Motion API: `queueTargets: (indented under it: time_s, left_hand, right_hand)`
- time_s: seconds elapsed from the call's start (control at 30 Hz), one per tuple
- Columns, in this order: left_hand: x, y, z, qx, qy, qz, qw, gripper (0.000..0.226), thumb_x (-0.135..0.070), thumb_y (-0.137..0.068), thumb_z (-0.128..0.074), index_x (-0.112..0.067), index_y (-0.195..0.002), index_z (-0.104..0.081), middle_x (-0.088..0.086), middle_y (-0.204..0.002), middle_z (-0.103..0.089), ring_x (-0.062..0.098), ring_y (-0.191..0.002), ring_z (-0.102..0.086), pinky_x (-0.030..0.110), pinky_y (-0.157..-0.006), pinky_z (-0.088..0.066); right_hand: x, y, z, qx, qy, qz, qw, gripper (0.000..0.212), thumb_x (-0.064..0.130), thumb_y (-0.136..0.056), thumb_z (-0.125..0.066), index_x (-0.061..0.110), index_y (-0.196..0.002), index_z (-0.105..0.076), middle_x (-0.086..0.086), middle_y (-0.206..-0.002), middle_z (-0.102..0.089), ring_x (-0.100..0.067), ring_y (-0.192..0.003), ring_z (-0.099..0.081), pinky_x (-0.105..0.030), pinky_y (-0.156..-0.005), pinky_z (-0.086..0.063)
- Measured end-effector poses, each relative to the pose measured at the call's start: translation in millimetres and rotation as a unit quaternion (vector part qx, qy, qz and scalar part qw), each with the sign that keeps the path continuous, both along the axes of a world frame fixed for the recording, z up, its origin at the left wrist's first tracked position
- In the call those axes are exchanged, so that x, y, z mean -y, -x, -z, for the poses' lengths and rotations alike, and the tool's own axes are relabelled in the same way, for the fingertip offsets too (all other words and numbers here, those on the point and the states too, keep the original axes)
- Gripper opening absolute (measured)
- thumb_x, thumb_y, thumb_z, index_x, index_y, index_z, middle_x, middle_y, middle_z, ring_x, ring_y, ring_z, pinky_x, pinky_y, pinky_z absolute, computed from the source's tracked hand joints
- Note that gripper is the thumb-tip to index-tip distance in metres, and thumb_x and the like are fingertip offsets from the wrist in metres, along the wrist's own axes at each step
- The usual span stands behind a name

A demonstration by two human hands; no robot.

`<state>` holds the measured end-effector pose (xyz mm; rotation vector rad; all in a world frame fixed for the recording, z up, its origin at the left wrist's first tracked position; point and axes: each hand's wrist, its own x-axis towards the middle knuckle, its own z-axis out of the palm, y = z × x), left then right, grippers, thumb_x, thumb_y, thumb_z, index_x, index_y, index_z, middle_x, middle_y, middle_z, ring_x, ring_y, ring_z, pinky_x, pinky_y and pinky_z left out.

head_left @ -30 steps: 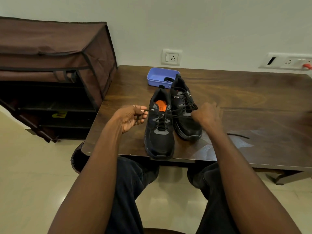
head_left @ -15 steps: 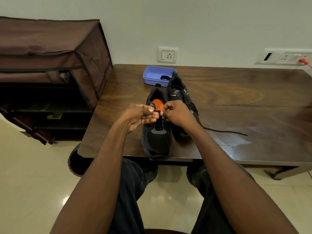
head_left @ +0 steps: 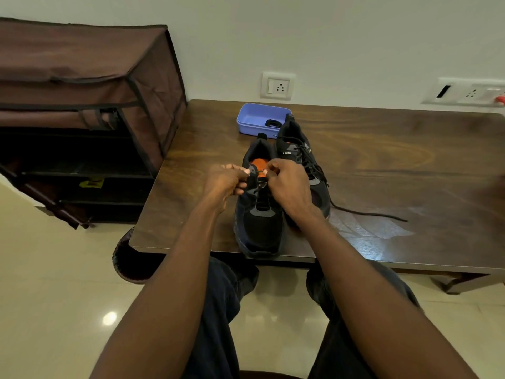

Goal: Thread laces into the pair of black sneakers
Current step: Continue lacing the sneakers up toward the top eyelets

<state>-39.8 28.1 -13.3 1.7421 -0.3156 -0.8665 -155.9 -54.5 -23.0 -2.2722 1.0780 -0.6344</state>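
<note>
Two black sneakers stand side by side on the dark wooden table (head_left: 382,165), toes toward me. The left sneaker (head_left: 259,225) shows an orange insole and sits at the table's front edge. My left hand (head_left: 226,181) and my right hand (head_left: 287,184) meet over its upper eyelets, each pinching the black lace there. The right sneaker (head_left: 303,162) is laced, and a loose lace end (head_left: 369,214) trails from it to the right across the table.
A blue plastic tray (head_left: 254,119) with a small black item stands behind the sneakers near the wall. A brown fabric shoe rack (head_left: 82,105) stands left of the table. Wall sockets (head_left: 277,86) sit above the table's back edge.
My hands were spread apart pulling the lace taut a second ago. They have come together over the left sneaker's tongue and now stay there, pinching the lace.
</note>
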Motion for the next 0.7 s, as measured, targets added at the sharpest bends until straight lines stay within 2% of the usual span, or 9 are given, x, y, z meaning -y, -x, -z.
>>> queueTargets:
  time_s: [0.1,0.17,0.27,0.4,0.47,0.57,0.63,0.7]
  left_hand:
    - [4.9,0.6,7.3,0.025,-0.012,-0.011,1.000,0.013,-0.002,-0.089,-0.063,-0.010,-0.079,-0.064,0.006,-0.078,-0.066,0.010,-0.062,-0.059,0.022,-0.056,-0.051]
    - [8.0,1.4,9.9,0.030,-0.016,-0.011,0.999,0.017,-0.002,-0.090,-0.064,-0.010,-0.075,-0.063,0.005,-0.076,-0.065,0.011,-0.063,-0.059,0.023,-0.057,-0.052]
    - [10.6,0.9,12.3,0.028,-0.022,-0.012,0.999,0.018,-0.002,-0.090,-0.063,-0.010,-0.075,-0.063,0.006,-0.075,-0.064,0.012,-0.064,-0.059,0.023,-0.059,-0.052]
    - [11.6,-2.0,16.1,0.025,-0.019,-0.027,0.999,0.018,0.001,-0.091,-0.062,-0.008,-0.075,-0.063,0.007,-0.076,-0.064,0.013,-0.063,-0.060,0.023,-0.062,-0.055]
    - [12.2,-2.4,16.9,0.026,-0.019,-0.033,0.999,0.018,0.001,-0.091,-0.062,-0.007,-0.074,-0.063,0.007,-0.076,-0.064,0.013,-0.064,-0.060,0.024,-0.065,-0.057]
    - [14.3,-3.0,18.3,0.027,-0.020,-0.035,0.999,0.017,0.002,-0.090,-0.063,-0.005,-0.075,-0.064,0.009,-0.076,-0.065,0.014,-0.063,-0.061,0.025,-0.067,-0.058]
    - [14.6,-3.3,19.5,0.027,-0.025,-0.040,0.999,0.016,0.003,-0.090,-0.062,-0.004,-0.076,-0.065,0.010,-0.077,-0.066,0.016,-0.064,-0.062,0.029,-0.070,-0.058]
    - [14.0,-4.3,20.3,0.025,-0.027,-0.043,0.998,0.013,0.002,-0.090,-0.062,-0.004,-0.078,-0.065,0.010,-0.079,-0.066,0.016,-0.067,-0.063,0.029,-0.071,-0.059]
  right_hand:
    - [0.2,-5.4,3.6,-0.060,0.099,-0.003,0.993,0.020,0.009,-0.090,-0.050,0.006,-0.086,-0.069,-0.009,-0.089,-0.057,-0.026,-0.081,-0.055,-0.042,-0.078,-0.048]
    - [-0.4,-10.7,7.0,-0.085,0.121,-0.006,0.989,0.017,0.004,-0.087,-0.050,0.003,-0.083,-0.066,-0.012,-0.093,-0.053,-0.028,-0.085,-0.051,-0.043,-0.076,-0.046]
    - [2.5,-17.8,13.9,-0.054,0.060,0.007,0.997,0.014,0.000,-0.083,-0.052,0.002,-0.072,-0.060,-0.011,-0.093,-0.050,-0.023,-0.082,-0.047,-0.037,-0.069,-0.041]
    - [13.3,-23.3,20.8,-0.015,-0.044,0.013,0.999,0.016,0.001,-0.086,-0.055,0.001,-0.071,-0.062,-0.011,-0.093,-0.050,-0.021,-0.078,-0.050,-0.033,-0.065,-0.039]
    - [13.2,-24.0,21.1,-0.009,-0.055,0.010,0.998,0.020,0.003,-0.087,-0.055,0.006,-0.068,-0.058,-0.011,-0.096,-0.051,-0.022,-0.079,-0.053,-0.031,-0.065,-0.038]
    - [10.1,-26.8,22.1,-0.054,-0.029,0.011,0.998,0.016,0.005,-0.089,-0.056,0.010,-0.075,-0.058,-0.009,-0.105,-0.045,-0.023,-0.087,-0.049,-0.032,-0.070,-0.038]
    - [10.5,-30.4,25.2,-0.053,-0.052,0.011,0.997,0.013,0.006,-0.088,-0.055,0.009,-0.076,-0.059,-0.008,-0.102,-0.045,-0.022,-0.086,-0.048,-0.032,-0.070,-0.037]
    - [11.8,-31.2,24.1,0.003,-0.147,0.013,0.989,0.019,0.003,-0.085,-0.054,0.011,-0.069,-0.060,-0.009,-0.086,-0.053,-0.020,-0.074,-0.050,-0.032,-0.064,-0.037]
